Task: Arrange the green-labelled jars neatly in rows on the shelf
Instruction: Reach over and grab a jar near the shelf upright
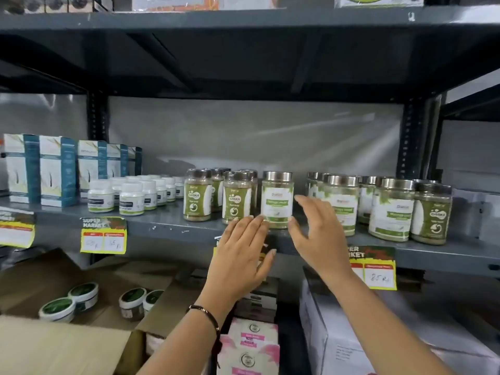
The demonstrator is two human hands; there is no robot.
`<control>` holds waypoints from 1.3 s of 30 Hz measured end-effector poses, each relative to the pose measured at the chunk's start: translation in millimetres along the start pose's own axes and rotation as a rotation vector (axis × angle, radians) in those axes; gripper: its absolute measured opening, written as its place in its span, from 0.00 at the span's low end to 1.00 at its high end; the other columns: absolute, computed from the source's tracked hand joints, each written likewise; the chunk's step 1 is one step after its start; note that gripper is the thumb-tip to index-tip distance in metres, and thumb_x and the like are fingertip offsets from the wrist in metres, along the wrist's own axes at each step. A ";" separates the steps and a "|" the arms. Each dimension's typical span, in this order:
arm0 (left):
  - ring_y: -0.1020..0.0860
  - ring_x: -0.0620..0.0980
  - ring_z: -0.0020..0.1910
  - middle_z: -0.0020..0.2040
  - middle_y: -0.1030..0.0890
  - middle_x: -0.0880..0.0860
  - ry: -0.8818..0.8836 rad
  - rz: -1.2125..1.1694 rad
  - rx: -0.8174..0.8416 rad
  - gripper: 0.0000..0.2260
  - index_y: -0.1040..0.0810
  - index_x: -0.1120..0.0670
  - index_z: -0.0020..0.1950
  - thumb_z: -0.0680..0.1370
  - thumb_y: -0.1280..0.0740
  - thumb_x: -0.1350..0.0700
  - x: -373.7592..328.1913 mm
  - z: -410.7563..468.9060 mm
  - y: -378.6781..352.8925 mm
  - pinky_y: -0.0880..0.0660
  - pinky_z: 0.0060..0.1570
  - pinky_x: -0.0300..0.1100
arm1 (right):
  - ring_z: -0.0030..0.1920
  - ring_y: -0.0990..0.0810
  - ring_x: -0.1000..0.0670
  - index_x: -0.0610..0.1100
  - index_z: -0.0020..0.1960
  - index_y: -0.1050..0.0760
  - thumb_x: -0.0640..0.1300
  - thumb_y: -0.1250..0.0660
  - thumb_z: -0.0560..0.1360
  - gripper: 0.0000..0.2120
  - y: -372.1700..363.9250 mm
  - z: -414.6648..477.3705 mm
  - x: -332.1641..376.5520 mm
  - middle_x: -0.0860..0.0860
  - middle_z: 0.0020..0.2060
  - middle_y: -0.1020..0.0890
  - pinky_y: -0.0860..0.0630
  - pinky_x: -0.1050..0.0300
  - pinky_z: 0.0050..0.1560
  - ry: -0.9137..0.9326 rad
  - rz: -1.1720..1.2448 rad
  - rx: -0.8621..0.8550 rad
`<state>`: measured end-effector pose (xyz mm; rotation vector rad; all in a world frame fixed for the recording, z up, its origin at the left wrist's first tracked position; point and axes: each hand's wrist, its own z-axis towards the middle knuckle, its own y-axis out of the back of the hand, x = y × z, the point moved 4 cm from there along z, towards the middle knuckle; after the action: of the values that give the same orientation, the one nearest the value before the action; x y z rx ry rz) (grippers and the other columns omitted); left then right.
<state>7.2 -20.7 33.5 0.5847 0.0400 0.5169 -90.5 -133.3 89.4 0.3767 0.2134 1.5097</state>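
Note:
A single green-labelled jar (277, 199) with a silver lid stands upright near the front edge of the grey metal shelf (167, 224). My left hand (243, 253) is open just below and left of it, fingertips at its base. My right hand (322, 234) is open on its right side, fingers spread, close to the jar but not gripping it. A cluster of dark-lidded green jars (216, 194) stands to the left. Several silver-lidded green jars (378, 207) stand to the right in loose rows, partly hidden by my right hand.
White pill bottles (130, 194) and teal-white boxes (56, 170) fill the shelf's left part. Yellow price tags (102, 235) hang on the shelf edge. Below are open cardboard cartons with round tins (81, 296), pink boxes (250, 345) and a white carton (351, 334).

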 end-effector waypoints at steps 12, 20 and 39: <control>0.31 0.50 0.64 0.62 0.24 0.52 0.063 -0.183 -0.038 0.20 0.27 0.56 0.66 0.77 0.42 0.49 13.9 -10.4 -2.8 0.45 0.68 0.43 | 0.64 0.28 0.43 0.44 0.71 0.37 0.58 0.32 0.71 0.34 -36.8 84.7 -11.6 0.45 0.67 0.28 0.29 0.52 0.57 -0.491 0.249 0.284; 0.29 0.50 0.61 0.59 0.22 0.52 0.112 -0.263 -0.100 0.18 0.24 0.56 0.62 0.77 0.42 0.51 11.4 -8.9 -1.8 0.42 0.66 0.43 | 0.51 0.24 0.52 0.45 0.60 0.26 0.56 0.25 0.65 0.28 3.4 70.8 -4.4 0.52 0.49 0.22 0.26 0.55 0.52 -0.430 0.320 0.079; 0.29 0.55 0.61 0.58 0.21 0.57 0.193 -0.307 -0.171 0.21 0.24 0.59 0.61 0.76 0.46 0.49 5.4 -7.8 -10.0 0.37 0.64 0.53 | 0.46 0.23 0.36 0.37 0.48 0.26 0.58 0.32 0.71 0.23 185.2 8.5 -180.7 0.38 0.42 0.19 0.34 0.53 0.36 -0.638 -0.553 -0.208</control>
<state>15.0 -21.2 22.1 0.3512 0.2624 0.2723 -269.8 -310.4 148.7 0.5583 -0.3232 0.8039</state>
